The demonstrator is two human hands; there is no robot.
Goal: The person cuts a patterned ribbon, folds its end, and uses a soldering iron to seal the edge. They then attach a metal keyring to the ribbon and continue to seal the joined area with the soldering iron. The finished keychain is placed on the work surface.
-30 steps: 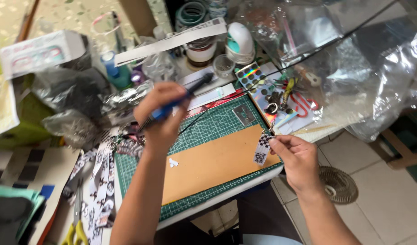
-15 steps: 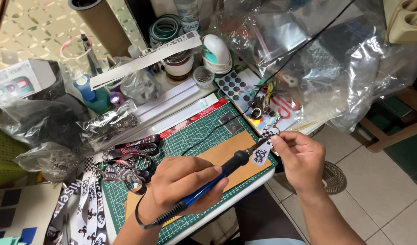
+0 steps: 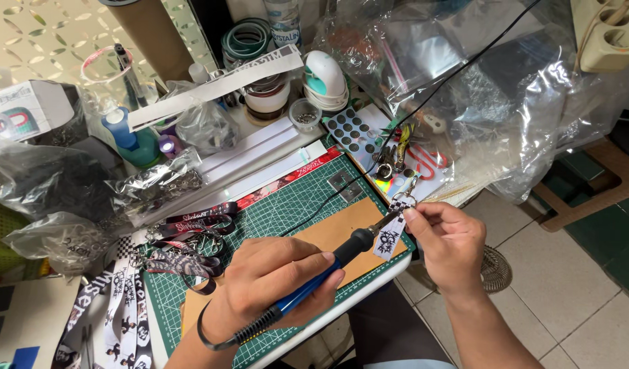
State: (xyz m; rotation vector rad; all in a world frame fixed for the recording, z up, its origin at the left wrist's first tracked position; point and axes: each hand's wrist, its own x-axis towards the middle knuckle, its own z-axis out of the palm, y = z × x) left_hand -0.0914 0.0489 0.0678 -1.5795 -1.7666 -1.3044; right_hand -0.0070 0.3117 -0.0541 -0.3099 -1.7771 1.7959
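Two hands worked above your green cutting mat (image 3: 273,219): left hand (image 3: 273,287) clamped the soldering iron (image 3: 321,277), right hand (image 3: 448,242) pinched a checkered strap tag (image 3: 391,236); lanyards (image 3: 184,236) and plastic bags (image 3: 506,89) crowded around.

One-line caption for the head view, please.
Left hand holds a soldering iron tip to a small strap tag pinched by the right hand above a green cutting mat.

one soldering iron (image 3: 314,283), one short printed strap tag (image 3: 391,238), one green cutting mat (image 3: 287,205) and one brown board (image 3: 342,236) are present. two hands are in view: left hand (image 3: 270,283) and right hand (image 3: 448,246). one blue-capped bottle (image 3: 126,137), one cardboard tube (image 3: 154,31) and one small round cup of metal parts (image 3: 305,115) stand behind.
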